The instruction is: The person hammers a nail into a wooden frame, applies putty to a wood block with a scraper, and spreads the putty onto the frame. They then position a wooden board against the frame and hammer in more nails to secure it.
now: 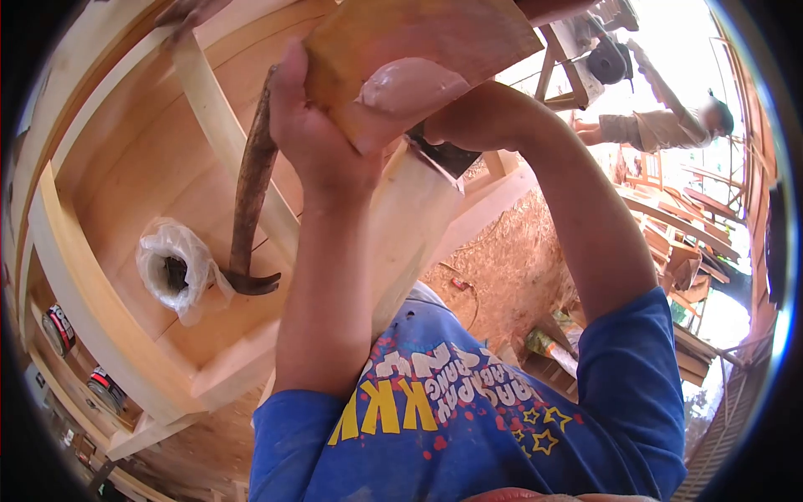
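My left hand point(322, 125) is closed around the edge of a yellowish-brown flat board point(493, 42). A smooth mound of pale pink putty point(410, 84) lies on the board. My right hand point(477, 117), partly hidden under the board, grips a dark flat blade that looks like a putty knife point(452, 157). That blade is against or very near the end of a pale wooden member point(410, 209); exact contact cannot be made out. Left of my left forearm, a claw hammer point(253, 184) with a worn wooden handle rests on the wooden frame.
A clear plastic bag around a roll-like thing point(171, 268) sits on the plywood panel point(125, 209). Pale frame rails point(100, 293) surround it. Sawdust covers the ground point(510, 259). Another person point(661, 125) stands at upper right, near stacked lumber point(677, 226).
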Motion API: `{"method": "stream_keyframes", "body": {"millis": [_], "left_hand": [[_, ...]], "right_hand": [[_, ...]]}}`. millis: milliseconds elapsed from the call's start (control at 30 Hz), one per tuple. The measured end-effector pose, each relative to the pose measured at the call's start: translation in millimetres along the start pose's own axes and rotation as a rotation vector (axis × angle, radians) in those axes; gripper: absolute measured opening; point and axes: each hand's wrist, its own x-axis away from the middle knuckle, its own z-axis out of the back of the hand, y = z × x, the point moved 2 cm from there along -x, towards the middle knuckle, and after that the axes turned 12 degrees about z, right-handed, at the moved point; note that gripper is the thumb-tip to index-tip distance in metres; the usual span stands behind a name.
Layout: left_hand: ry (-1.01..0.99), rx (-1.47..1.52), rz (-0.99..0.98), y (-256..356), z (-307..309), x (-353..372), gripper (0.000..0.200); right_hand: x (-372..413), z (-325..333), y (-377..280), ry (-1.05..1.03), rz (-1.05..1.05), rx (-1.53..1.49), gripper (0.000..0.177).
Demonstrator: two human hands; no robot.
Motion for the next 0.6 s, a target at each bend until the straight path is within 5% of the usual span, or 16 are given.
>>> {"method": "stream_keyframes", "body": {"millis": [100,333,600], "left_hand": [[0.007,0.044,0.026,2,-1,1,0.049],[0.033,0.059,0.018,0,1,-1,0.052],[0.044,-0.046,-0.029,-1,-2,0,0.049]], "right_hand": [[4,0,22,0.1,0.09,-0.175,0.057],[-3,7,50,-0.051,-0.082,0.027,0.049],[0,-5,35,-0.048,-0.027,0.095,0.041]]}}
